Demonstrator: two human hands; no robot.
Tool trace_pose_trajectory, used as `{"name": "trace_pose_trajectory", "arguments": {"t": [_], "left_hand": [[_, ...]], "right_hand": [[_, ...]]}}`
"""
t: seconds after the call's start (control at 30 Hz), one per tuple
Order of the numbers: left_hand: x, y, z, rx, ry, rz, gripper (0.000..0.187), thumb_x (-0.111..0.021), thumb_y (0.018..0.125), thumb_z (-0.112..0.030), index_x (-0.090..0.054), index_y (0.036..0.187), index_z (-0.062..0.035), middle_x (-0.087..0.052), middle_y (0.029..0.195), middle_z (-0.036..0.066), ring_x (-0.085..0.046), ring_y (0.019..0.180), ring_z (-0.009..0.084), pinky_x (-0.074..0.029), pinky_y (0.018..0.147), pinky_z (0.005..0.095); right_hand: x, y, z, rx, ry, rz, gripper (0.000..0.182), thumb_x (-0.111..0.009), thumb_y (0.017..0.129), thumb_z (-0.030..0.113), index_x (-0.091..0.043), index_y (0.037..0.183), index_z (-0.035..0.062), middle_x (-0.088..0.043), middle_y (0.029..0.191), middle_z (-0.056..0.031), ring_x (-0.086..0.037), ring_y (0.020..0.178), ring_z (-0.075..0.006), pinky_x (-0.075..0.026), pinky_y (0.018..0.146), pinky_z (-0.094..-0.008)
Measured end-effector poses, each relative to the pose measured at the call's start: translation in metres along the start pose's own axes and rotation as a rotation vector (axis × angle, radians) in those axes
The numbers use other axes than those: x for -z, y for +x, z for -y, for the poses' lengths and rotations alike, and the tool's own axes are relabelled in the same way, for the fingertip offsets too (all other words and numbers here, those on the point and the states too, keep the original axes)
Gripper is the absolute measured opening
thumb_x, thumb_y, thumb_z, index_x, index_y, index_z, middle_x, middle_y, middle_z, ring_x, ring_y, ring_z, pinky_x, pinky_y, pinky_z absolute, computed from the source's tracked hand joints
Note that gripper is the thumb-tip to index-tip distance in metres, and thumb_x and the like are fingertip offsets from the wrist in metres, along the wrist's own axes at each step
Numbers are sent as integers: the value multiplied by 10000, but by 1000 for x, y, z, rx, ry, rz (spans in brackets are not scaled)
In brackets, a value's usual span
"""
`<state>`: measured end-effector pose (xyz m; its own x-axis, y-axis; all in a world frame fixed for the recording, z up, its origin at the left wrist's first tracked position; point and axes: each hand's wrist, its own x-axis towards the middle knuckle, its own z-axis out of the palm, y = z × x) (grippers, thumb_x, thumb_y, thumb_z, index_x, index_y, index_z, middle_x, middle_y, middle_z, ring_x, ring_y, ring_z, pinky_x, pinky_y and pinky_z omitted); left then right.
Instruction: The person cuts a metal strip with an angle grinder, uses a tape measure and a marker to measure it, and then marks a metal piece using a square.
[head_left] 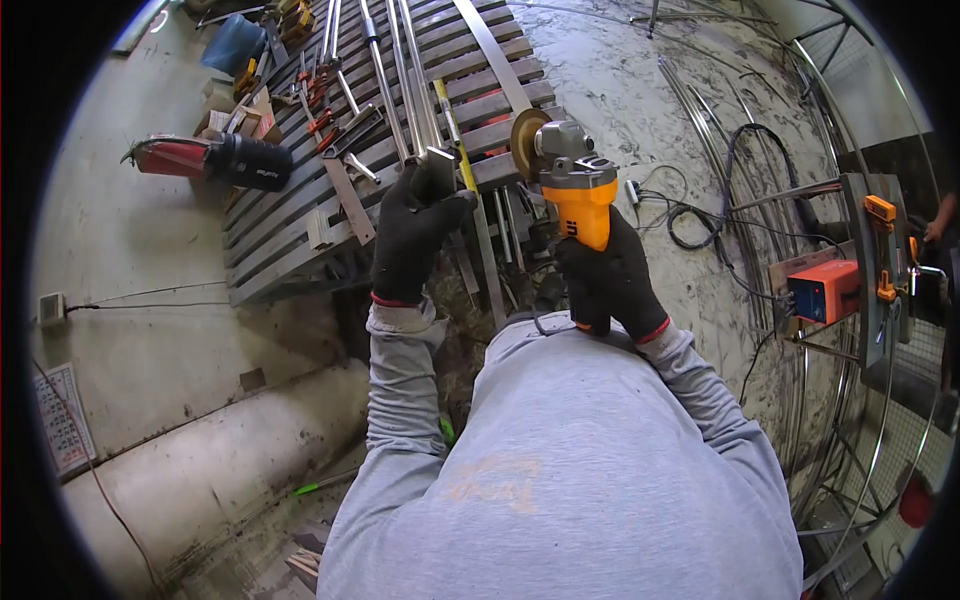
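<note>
My left hand [415,228], in a black glove, is closed around a short metal piece [440,168] with a flat, shiny end. It is at the near edge of the slatted bench [290,240]. My right hand [612,280], also gloved in black, grips an orange and grey angle grinder [580,200] by its body. The grinder's brown disc [527,143] faces left, apart from the metal piece. Between the hands a yellow measuring strip [455,130] lies on the slats. Long metal tubes [382,75] run away from my left hand along the bench.
Red clamps [318,122], a dark bottle [255,162] and a blue jug [233,45] are at the left. On the right stand an orange and blue box-shaped machine [825,290] and orange clamps [880,208]. A black cable [715,235] loops over the floor. Another person's hand [940,225] shows far right.
</note>
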<state>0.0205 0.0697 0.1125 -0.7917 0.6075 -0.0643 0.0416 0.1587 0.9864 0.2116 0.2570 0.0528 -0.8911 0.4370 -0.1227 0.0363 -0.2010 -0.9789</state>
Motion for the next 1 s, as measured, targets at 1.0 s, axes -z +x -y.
{"name": "trace_pose_trajectory", "arguments": {"t": [1.0], "left_hand": [[5,5,38,-163,169,-124,199,-627,1070,-87,-742,1177,36,-788,963,68,-738,800,132,-572,693,277]], "right_hand": [[-18,1,11,21,-237,17,440,-839,855,214,-648,1216,49,-745,982,-104,-727,867,-252,-570,790,-399]]}}
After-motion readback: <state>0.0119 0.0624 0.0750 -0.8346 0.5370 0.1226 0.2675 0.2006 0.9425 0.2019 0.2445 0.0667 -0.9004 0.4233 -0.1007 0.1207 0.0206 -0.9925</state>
